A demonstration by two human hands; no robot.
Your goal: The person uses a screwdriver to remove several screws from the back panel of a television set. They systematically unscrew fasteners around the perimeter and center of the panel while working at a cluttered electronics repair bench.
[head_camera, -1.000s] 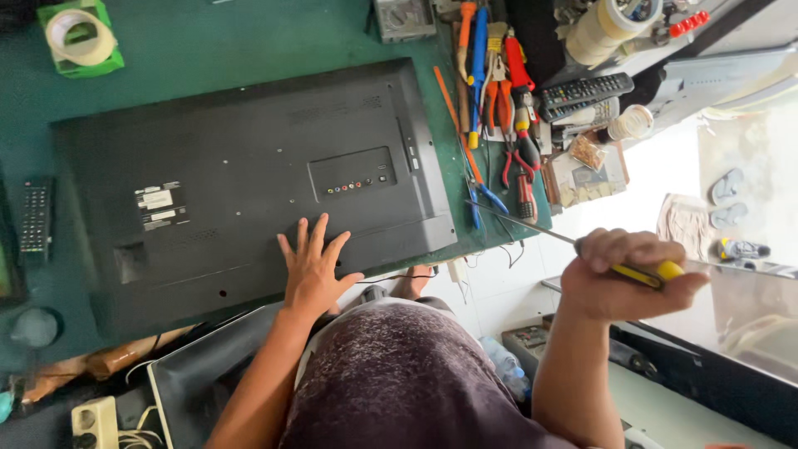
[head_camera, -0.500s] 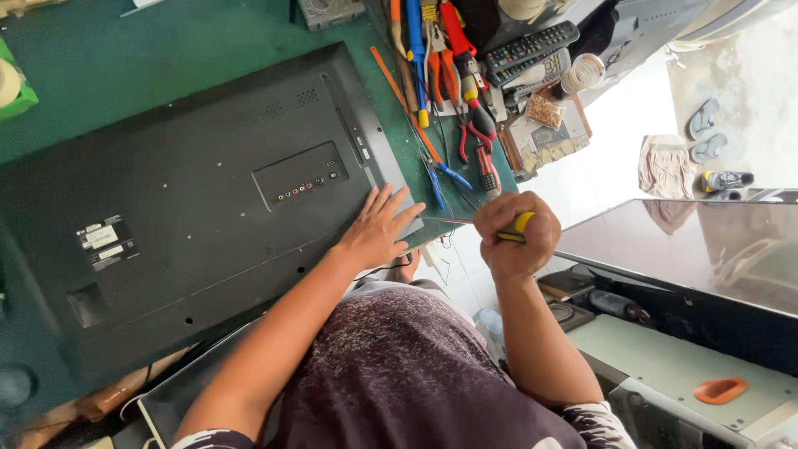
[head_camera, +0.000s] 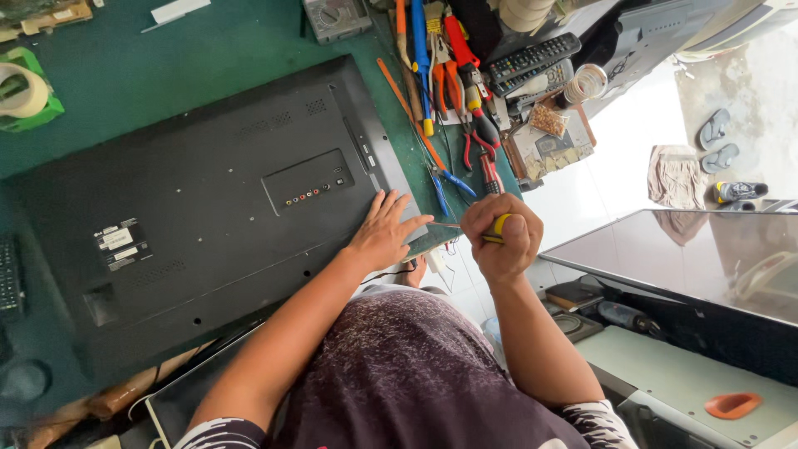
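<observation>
Farthest left, a roll of tape (head_camera: 23, 90) sits in a green holder at the edge of the green workbench (head_camera: 208, 50), and a dark remote (head_camera: 8, 274) lies at the bench's left border. Next comes the television (head_camera: 199, 208), lying face down on the bench so that its black back panel shows, with a white sticker on the left part and a recessed row of sockets near the middle. At the television's lower right corner rests the left hand (head_camera: 384, 235), palm down, fingers spread wide and flat on the panel, holding nothing. Just beside it, off the bench edge, the right hand (head_camera: 503, 237) is clenched in a fist around the yellow handle of a screwdriver (head_camera: 478, 229); the thin metal shaft runs leftward toward the television's corner, and its tip ends close to the left fingertips, though whether it touches the panel cannot be told. Beyond the hands, along the right side of the bench, lies a heap of hand tools (head_camera: 453, 91): pliers with red and blue grips and several screwdrivers, with a second remote (head_camera: 532, 58) beside them. Farther right, a second flat screen (head_camera: 690, 262) lies with its glossy face up, and sandals (head_camera: 716, 141) sit on the pale floor.
</observation>
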